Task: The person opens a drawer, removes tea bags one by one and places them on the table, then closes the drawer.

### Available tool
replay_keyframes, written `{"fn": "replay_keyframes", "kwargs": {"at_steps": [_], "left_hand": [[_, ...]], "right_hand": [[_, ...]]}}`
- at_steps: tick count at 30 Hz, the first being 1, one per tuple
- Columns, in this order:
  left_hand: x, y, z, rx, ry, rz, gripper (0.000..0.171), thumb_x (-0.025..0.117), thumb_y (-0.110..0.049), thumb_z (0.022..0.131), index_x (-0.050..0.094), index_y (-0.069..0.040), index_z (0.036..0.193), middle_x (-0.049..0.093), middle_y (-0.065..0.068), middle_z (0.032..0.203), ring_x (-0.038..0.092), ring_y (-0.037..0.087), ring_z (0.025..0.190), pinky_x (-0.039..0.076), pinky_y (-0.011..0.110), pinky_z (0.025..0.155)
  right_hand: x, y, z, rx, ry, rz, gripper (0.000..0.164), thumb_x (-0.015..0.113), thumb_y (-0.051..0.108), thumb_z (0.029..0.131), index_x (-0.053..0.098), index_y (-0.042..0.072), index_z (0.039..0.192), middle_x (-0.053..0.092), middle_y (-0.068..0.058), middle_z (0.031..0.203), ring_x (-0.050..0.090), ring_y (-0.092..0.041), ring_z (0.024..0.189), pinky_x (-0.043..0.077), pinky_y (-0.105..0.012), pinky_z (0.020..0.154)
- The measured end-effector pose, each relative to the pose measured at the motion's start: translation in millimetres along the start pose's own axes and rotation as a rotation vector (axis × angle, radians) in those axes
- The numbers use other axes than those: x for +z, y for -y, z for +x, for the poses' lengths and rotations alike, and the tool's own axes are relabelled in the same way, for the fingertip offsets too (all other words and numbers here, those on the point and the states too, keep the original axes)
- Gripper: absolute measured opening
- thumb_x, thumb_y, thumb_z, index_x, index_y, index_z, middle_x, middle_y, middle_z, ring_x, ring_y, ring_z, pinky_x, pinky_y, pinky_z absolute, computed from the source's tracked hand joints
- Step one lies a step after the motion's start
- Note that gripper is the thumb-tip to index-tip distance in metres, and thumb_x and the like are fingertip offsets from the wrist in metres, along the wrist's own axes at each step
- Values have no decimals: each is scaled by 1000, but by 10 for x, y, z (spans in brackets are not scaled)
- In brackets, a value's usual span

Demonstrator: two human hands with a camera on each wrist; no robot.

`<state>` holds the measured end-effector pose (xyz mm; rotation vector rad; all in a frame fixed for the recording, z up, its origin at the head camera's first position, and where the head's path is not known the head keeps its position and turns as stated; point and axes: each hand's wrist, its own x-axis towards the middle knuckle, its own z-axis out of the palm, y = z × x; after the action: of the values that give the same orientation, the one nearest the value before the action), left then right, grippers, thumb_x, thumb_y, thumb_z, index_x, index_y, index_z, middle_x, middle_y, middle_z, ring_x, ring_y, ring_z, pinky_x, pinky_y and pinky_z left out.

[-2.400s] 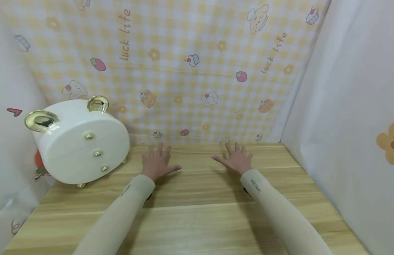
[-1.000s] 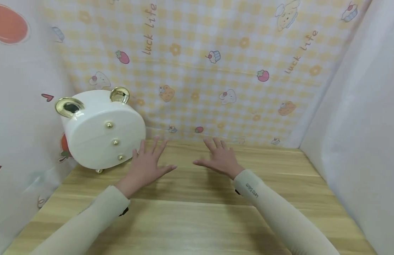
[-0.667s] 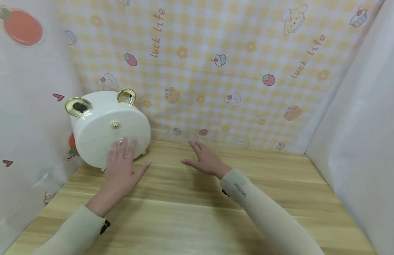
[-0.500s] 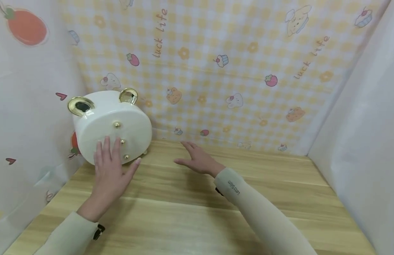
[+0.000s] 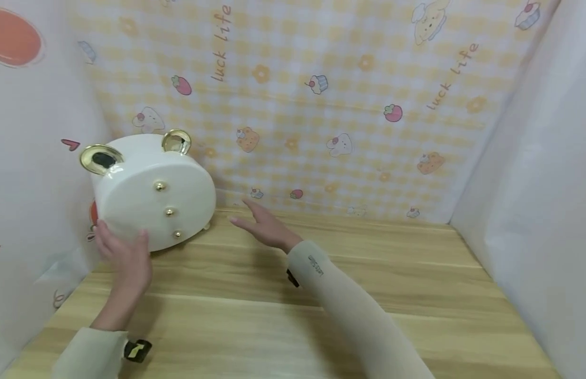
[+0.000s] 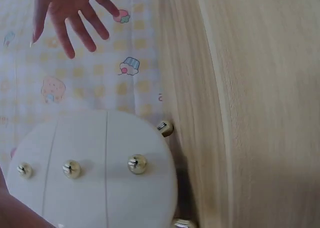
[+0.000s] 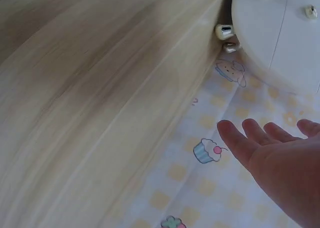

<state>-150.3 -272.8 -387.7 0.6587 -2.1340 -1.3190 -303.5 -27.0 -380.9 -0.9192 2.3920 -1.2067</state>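
Observation:
A white oval drawer box [image 5: 146, 205] with gold knobs, gold feet and gold ear-like rings on top stands on the table at the left. My left hand [image 5: 124, 258] is at its lower left side, fingers extended and near the box's edge; whether they touch it cannot be told. In the left wrist view, the drawer box [image 6: 90, 198] shows seams between its drawer fronts. My right hand [image 5: 269, 229] hovers to the right of the box, fingers straight and apart from it. The right wrist view has the right hand [image 7: 285, 163] with its fingers extended, holding nothing.
The wooden table [image 5: 274, 326] runs back to a yellow checked cloth [image 5: 293, 121] with cartoon prints. White cloth walls [image 5: 515, 158] close in both sides. The left one lies close beside the box.
My left hand has left the table's back area and moved left to the box's lower left side. The right hand has lifted and moved left toward the box. The box has stayed in place.

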Motion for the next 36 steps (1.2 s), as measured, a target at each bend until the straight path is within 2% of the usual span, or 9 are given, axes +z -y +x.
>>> {"fn": "replay_keyframes", "kwargs": {"at_steps": [4,9,13,17,19,22,27,30,36], "left_hand": [[-96,82,93,-132,20,-55,76,28,-46,100,-25,-24,150,-27,-1,156,-23,22,144,-7,39,116],[-150,263,122,-176,66,-113,73,23,-44,101,-28,-21,149,-30,1,156,-23,15,142,-11,31,114],[-179,320,138,-140,82,-170,71,20,-42,102,-30,-23,148,-31,-1,155,-21,9,141,-12,25,113],[-144,244,156,-117,65,-227,69,21,-41,102,-26,-25,149,-25,-4,157,-16,5,142,-8,21,113],[-107,193,167,-104,42,-285,68,23,-39,102,-22,-24,151,-20,-5,159,-13,3,142,-6,17,112],[-67,143,169,-98,36,-336,68,23,-38,102,-23,-24,151,-22,-7,158,-15,0,140,-9,14,109],[-40,145,177,-82,31,-337,67,21,-40,102,-26,-28,149,-27,-14,154,-21,-6,136,-13,13,107],[-21,150,184,-53,0,-356,67,23,-38,103,-22,-28,151,-25,-16,155,-19,-7,137,-12,12,107],[67,164,203,69,-124,-511,63,30,-28,102,-2,-22,156,0,-8,160,2,0,144,4,12,112]], "right_hand": [[102,47,171,13,-32,96,89,41,76,84,15,30,156,17,8,160,30,-28,143,29,-46,112],[247,66,302,47,6,210,86,42,73,87,16,29,156,18,7,159,28,-25,144,30,-47,110],[326,130,390,38,50,263,85,43,73,86,14,34,155,16,12,159,26,-25,145,29,-51,110],[347,162,471,37,54,299,87,45,74,84,13,34,155,15,9,160,23,-26,146,28,-55,109],[353,153,509,42,51,327,88,45,73,85,13,33,156,15,5,160,21,-26,146,28,-54,110],[376,118,566,47,42,392,86,48,69,86,13,32,156,16,2,160,19,-24,147,30,-49,110],[460,69,589,58,29,456,84,51,63,88,11,33,156,16,0,160,22,-23,146,33,-44,109],[494,56,579,61,20,455,83,52,62,88,11,37,155,16,-2,160,23,-25,145,32,-43,109],[480,68,578,69,12,469,84,54,61,87,12,37,155,16,-2,160,25,-24,144,34,-41,109]]}}
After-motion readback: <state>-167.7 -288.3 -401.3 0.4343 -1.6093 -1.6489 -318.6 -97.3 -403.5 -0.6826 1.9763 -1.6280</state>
